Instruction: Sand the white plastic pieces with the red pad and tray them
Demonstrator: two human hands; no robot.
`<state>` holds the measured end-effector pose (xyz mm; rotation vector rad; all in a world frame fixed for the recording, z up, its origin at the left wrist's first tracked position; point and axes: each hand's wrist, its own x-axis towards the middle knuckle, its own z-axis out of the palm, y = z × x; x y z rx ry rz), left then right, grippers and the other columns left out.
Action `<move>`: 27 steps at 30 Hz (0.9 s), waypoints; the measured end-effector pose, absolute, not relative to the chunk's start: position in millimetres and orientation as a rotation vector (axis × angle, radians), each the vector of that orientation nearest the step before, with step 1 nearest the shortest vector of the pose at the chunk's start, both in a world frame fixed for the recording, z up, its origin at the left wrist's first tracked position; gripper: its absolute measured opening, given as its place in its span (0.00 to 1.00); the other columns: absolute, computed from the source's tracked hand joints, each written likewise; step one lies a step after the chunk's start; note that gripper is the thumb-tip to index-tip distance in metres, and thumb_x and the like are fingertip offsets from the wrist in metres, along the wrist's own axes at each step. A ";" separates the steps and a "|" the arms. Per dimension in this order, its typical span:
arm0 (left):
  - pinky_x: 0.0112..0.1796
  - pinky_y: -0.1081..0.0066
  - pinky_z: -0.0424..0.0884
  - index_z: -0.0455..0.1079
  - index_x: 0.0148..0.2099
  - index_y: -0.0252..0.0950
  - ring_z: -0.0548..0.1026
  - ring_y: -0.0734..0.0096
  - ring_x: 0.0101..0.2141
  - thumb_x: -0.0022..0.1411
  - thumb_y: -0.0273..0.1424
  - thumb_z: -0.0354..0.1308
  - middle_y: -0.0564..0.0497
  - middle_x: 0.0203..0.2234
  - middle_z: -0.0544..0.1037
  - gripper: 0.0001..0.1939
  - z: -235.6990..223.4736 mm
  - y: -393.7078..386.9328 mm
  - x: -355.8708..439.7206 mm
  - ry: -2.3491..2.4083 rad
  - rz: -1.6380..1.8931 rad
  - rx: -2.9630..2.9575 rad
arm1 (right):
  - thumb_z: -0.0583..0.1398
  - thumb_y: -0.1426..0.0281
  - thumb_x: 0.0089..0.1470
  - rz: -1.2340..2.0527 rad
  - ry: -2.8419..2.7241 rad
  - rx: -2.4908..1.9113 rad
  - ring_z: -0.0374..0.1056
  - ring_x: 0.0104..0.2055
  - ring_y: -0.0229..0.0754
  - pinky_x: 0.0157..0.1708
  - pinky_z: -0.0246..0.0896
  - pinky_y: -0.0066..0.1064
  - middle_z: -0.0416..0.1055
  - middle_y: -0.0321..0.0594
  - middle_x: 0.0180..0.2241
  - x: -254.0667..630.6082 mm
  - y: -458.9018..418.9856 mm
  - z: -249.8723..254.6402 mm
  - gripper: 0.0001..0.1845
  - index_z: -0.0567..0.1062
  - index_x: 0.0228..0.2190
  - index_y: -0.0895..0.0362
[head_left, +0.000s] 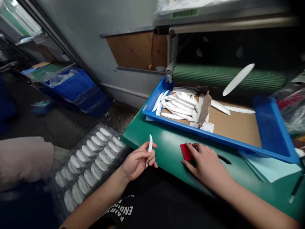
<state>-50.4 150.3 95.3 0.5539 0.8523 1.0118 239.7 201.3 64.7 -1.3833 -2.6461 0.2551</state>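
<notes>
My left hand [138,160] is closed around a slim white curved plastic piece [150,144], held upright between thumb and fingers above the table's near edge. On the green table, my right hand [207,160] has its thumb and index finger at a small red square [186,152], seemingly pinching it. A black curved item [224,159] pokes out from beneath that hand, which hides the rest of it. Beyond both hands lies a blue tray [238,147] lined with cardboard, with many similar white pieces [179,103] piled at its left.
One white piece [239,79] is in mid-air by the green ribbed conveyor belt [228,74]. Pale blue sheets [274,167] lie under the tray's right corner. At left is a clear blister tray [92,160] of white pieces, near another person's sleeve [25,160].
</notes>
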 end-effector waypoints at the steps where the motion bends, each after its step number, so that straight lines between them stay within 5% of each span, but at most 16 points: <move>1: 0.36 0.66 0.75 0.70 0.50 0.35 0.64 0.77 0.23 0.68 0.36 0.60 0.57 0.24 0.63 0.12 88.9 142.2 -51.5 0.844 1.016 0.526 | 0.57 0.62 0.66 0.232 -2.687 -1.371 0.66 0.47 0.62 0.48 0.64 0.52 0.68 0.58 0.50 236.9 203.6 66.2 0.30 0.66 0.64 0.64; 4: 0.30 0.65 0.76 0.69 0.47 0.36 0.55 0.81 0.16 0.75 0.46 0.49 0.61 0.19 0.60 0.18 78.9 128.6 -50.8 0.872 0.994 0.560 | 0.57 0.68 0.61 0.289 -2.777 -1.332 0.66 0.47 0.60 0.50 0.63 0.50 0.69 0.55 0.48 228.4 210.7 69.7 0.34 0.64 0.66 0.63; 8: 0.34 0.62 0.79 0.73 0.43 0.32 0.70 0.74 0.20 0.72 0.45 0.53 0.52 0.25 0.73 0.19 80.8 124.4 -42.1 1.026 0.957 0.682 | 0.59 0.70 0.53 0.470 -2.716 -1.313 0.65 0.51 0.59 0.52 0.65 0.46 0.66 0.53 0.48 221.3 213.3 70.1 0.39 0.64 0.66 0.63; 11: 0.30 0.67 0.78 0.75 0.45 0.32 0.69 0.74 0.21 0.70 0.44 0.56 0.53 0.24 0.71 0.18 83.1 124.4 -33.7 1.155 0.905 0.795 | 0.58 0.69 0.54 0.670 -2.594 -1.312 0.67 0.49 0.55 0.46 0.68 0.42 0.64 0.52 0.51 222.1 209.6 69.1 0.38 0.64 0.66 0.61; 17: 0.24 0.74 0.68 0.72 0.50 0.37 0.66 0.76 0.18 0.70 0.45 0.55 0.58 0.21 0.68 0.18 83.3 129.4 -12.7 1.307 0.843 1.034 | 0.62 0.66 0.53 1.498 -1.840 -1.058 0.68 0.51 0.53 0.52 0.66 0.42 0.66 0.48 0.52 225.3 199.6 82.6 0.31 0.71 0.58 0.57; 21: 0.26 0.74 0.67 0.73 0.49 0.39 0.69 0.74 0.23 0.67 0.48 0.62 0.56 0.25 0.71 0.19 95.8 139.9 2.4 1.537 0.899 1.287 | 0.56 0.62 0.56 2.300 -0.942 -0.622 0.71 0.40 0.50 0.40 0.70 0.37 0.73 0.50 0.43 224.2 197.9 96.4 0.23 0.76 0.48 0.63; 27: 0.22 0.74 0.66 0.74 0.51 0.37 0.67 0.76 0.20 0.63 0.49 0.66 0.56 0.22 0.71 0.23 106.4 160.8 16.6 1.433 0.942 1.129 | 0.55 0.63 0.57 2.456 -0.690 -0.451 0.71 0.34 0.49 0.34 0.69 0.34 0.74 0.50 0.41 226.2 199.1 95.8 0.21 0.74 0.48 0.61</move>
